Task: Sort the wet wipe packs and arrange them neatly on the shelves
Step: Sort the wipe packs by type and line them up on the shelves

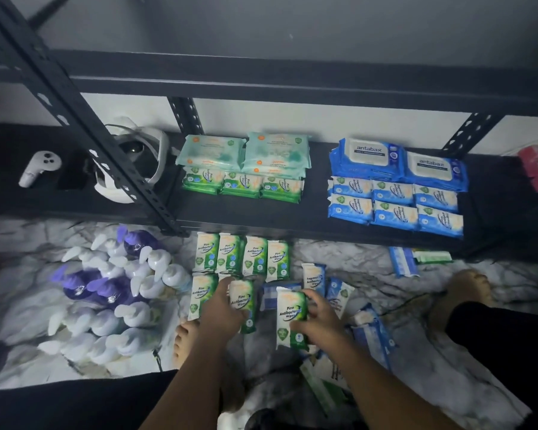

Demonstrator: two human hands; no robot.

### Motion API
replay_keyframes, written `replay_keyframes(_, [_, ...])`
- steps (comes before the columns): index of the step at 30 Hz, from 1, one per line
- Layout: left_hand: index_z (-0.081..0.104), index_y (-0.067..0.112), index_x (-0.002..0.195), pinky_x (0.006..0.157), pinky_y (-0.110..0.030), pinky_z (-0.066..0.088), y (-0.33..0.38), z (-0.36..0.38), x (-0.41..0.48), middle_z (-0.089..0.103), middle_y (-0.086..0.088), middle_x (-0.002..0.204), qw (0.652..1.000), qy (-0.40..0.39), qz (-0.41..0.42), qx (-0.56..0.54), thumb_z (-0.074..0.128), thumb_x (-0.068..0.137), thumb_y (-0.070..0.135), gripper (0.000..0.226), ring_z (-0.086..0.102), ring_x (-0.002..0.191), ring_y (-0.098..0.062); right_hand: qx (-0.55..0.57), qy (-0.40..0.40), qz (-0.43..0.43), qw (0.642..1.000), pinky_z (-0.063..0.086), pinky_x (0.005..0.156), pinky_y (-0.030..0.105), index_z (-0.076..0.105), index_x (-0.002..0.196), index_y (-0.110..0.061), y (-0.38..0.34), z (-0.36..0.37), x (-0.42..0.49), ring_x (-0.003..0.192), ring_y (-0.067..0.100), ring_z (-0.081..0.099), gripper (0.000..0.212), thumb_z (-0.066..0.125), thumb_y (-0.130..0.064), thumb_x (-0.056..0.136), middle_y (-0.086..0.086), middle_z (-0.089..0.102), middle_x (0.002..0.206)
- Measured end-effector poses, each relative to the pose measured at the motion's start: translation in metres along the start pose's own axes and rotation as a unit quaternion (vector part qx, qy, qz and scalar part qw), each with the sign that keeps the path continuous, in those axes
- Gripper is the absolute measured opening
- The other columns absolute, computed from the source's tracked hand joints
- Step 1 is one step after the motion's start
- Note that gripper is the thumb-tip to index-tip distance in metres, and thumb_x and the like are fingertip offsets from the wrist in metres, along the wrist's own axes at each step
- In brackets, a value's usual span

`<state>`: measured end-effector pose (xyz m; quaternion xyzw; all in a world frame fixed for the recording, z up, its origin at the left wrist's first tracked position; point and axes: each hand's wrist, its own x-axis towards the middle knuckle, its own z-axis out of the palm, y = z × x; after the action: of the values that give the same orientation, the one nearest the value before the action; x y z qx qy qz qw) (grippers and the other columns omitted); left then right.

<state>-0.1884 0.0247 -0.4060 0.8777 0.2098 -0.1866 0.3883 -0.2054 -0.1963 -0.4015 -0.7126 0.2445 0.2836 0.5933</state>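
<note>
Left hand (222,308) and right hand (316,324) reach down (fingers (312,297) curled).

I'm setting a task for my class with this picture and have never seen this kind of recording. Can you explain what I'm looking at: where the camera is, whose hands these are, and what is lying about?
There is no machine here. One camera, worn on a person's head, looks down at their own bare hands. The right hand holds a green Pine pack of antibacterial wipes, and the left hand grips a second green pack. More green packs and blue packs lie on the marble floor, near a cluster of pump bottles. On the black shelf, sorted green wipes sit to the left and blue wipes to the right. A white headset also lies there.
</note>
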Motion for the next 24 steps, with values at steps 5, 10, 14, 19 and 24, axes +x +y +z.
replay_keyframes(5, [0.044, 0.03, 0.142, 0.049, -0.014, 0.034, 0.007, 0.007, 0.019, 0.059, 0.01, 0.081, 0.996, -0.024, 0.014, 0.08, 0.075, 0.076, 0.006, 0.076, 0.053, 0.065, -0.004, -0.076, -0.007, -0.002, 0.997, 0.063, 0.073, 0.038, 0.053, 0.129, -0.047, 0.018, 0.023, 0.03, 0.103, 0.016, 0.065, 0.078, 0.081, 0.001, 0.074, -0.01, 0.062, 0.122])
replay_keyframes(10, [0.03, 0.034, 0.142, 0.076, -0.043, 0.06, 0.005, 0.023, 0.046, 0.069, -0.005, 0.095, 0.986, -0.051, 0.017, 0.159, 0.07, 0.08, 0.014, 0.077, 0.068, 0.087, -0.027, -0.036, -0.019, 0.013, 0.999, 0.056, 0.059, 0.021, 0.053, 0.126, -0.038, 0.021, 0.047, 0.064, 0.092, 0.004, 0.058, 0.072, 0.071, 0.011, 0.076, -0.013, 0.06, 0.105])
replay_keyframes(14, [0.031, 0.03, 0.139, 0.076, -0.04, 0.058, -0.001, 0.035, 0.061, 0.069, -0.007, 0.099, 0.984, -0.056, 0.018, 0.171, 0.071, 0.083, 0.016, 0.07, 0.067, 0.088, -0.027, 0.007, -0.019, 0.014, 1.0, 0.063, 0.069, 0.045, 0.059, 0.122, -0.037, 0.039, 0.047, 0.092, 0.102, 0.021, 0.066, 0.077, 0.067, 0.019, 0.071, 0.002, 0.064, 0.123])
replay_keyframes(19, [0.039, 0.026, 0.137, 0.069, -0.033, 0.047, -0.003, 0.046, 0.068, 0.062, -0.001, 0.089, 0.983, -0.062, 0.011, 0.175, 0.071, 0.085, 0.018, 0.062, 0.057, 0.078, -0.021, 0.029, -0.014, 0.038, 0.999, 0.052, 0.055, 0.035, 0.062, 0.126, -0.023, 0.056, 0.015, 0.093, 0.085, 0.013, 0.072, 0.077, 0.054, 0.033, 0.073, 0.002, 0.068, 0.12])
replay_keyframes(24, [0.039, 0.031, 0.135, 0.074, -0.039, 0.058, 0.001, 0.052, 0.074, 0.067, -0.006, 0.092, 0.983, -0.059, 0.001, 0.175, 0.073, 0.082, 0.02, 0.064, 0.068, 0.088, -0.031, 0.001, 0.011, 0.044, 0.999, 0.051, 0.051, 0.028, 0.063, 0.124, -0.03, 0.063, -0.012, 0.094, 0.097, 0.024, 0.07, 0.079, 0.054, 0.03, 0.073, 0.003, 0.067, 0.123])
